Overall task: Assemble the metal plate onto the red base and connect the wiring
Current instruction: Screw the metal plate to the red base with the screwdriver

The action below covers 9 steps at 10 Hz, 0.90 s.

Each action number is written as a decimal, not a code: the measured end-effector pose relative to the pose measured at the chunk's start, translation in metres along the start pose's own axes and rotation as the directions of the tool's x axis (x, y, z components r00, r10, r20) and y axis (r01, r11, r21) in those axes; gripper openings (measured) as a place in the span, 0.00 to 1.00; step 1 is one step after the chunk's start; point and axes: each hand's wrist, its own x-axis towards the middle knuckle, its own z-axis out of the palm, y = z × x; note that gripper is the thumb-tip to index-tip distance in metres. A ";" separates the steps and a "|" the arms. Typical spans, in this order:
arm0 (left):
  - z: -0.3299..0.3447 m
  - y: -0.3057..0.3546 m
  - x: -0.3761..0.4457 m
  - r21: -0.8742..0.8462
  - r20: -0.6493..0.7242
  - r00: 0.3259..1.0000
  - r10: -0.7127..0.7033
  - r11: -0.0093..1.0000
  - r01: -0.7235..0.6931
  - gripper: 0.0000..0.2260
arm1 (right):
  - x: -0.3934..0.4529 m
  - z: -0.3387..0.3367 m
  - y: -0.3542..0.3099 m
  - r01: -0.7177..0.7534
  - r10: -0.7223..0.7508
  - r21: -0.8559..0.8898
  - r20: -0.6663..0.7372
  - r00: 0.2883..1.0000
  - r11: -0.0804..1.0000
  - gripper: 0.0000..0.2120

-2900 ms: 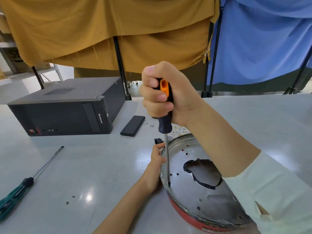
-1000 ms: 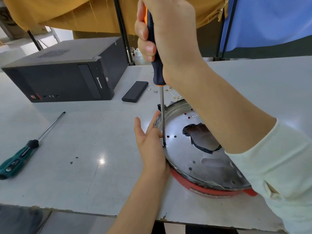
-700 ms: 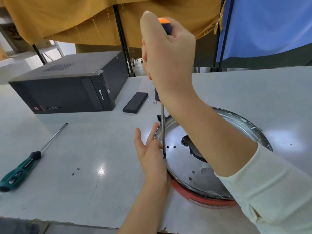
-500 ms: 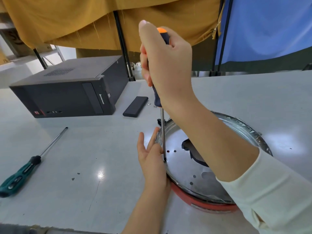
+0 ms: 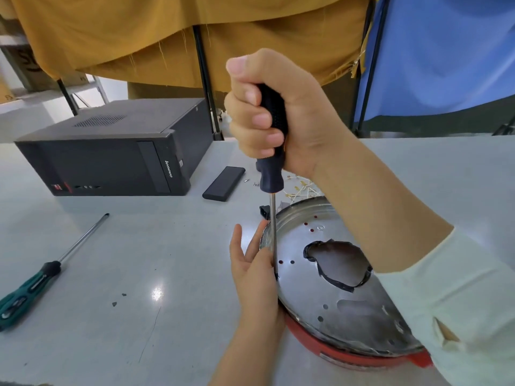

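Observation:
A round shiny metal plate (image 5: 303,285) with small holes and a ragged dark opening lies on top of the red base (image 5: 328,351), whose rim shows at the lower edge. My right hand (image 5: 273,112) grips the dark handle of a screwdriver (image 5: 271,162) held upright, its tip down at the plate's left edge. My left hand (image 5: 252,271) rests against the plate's left rim, its index and middle fingers straight, with its thumb side by the screwdriver tip; the tip's contact point is hidden behind it. Loose wires with yellow connectors (image 5: 298,190) lie just behind the plate.
A green-handled screwdriver (image 5: 41,277) lies at the left on the white table (image 5: 139,274). A black computer case (image 5: 111,151) stands at the back left, a flat black box (image 5: 224,183) beside it. A small black part (image 5: 264,213) sits by the plate's rim.
My right hand has turned on the screwdriver handle, so its curled fingers now face me. The tip stays at the same spot on the plate. My left hand stays at the rim.

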 end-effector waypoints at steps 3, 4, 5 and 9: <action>0.000 -0.001 -0.001 0.099 -0.036 0.991 0.132 0.987 -0.127 0.34 | 0.000 0.008 0.007 0.174 -0.216 -0.165 -0.288 0.933 0.971 0.17; 0.000 0.000 -0.002 0.112 -0.052 0.985 0.165 0.981 -0.158 0.35 | 0.003 0.008 0.013 0.222 -0.304 -0.256 -0.346 0.888 0.941 0.16; 0.000 0.001 -0.003 0.135 -0.078 0.981 0.179 0.977 -0.167 0.35 | 0.004 0.013 0.016 0.238 -0.330 -0.256 -0.424 0.844 0.937 0.18; -0.006 0.005 -0.002 0.184 0.085 0.994 -0.070 0.982 0.053 0.22 | 0.013 -0.010 0.013 0.179 -0.176 -0.048 0.056 0.983 0.983 0.16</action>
